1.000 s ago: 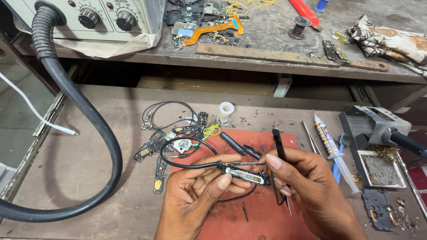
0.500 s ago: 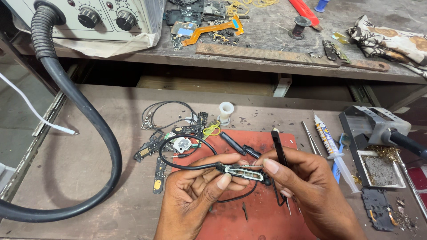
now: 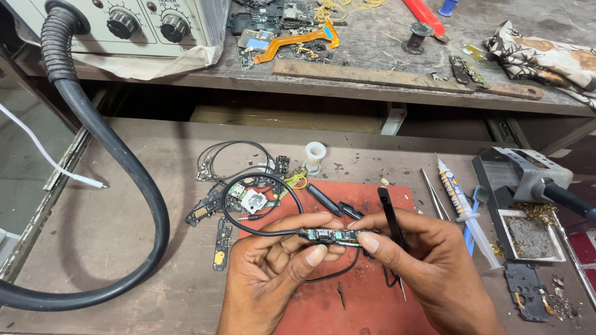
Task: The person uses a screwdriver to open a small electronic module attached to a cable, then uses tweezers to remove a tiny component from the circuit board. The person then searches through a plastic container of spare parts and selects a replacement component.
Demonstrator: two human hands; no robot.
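Dusty wooden bench (image 3: 124, 248); left hand (image 3: 273, 273) and right hand (image 3: 434, 267) both pinching narrow bare circuit strip (image 3: 329, 236).

Brown, dusty work table (image 3: 124, 205). On top: red mat (image 3: 366, 298), thick black hose (image 3: 133, 186), little white spool (image 3: 315, 155), green circuit bits (image 3: 248, 198), thin wire loops (image 3: 230, 155), glue syringe (image 3: 459, 201), grey stand (image 3: 521, 180), white cable (image 3: 49, 161). Higher up, second shelf (image 3: 347, 80) with wooden strip (image 3: 397, 77), dial box (image 3: 143, 25), patterned cloth (image 3: 546, 59).
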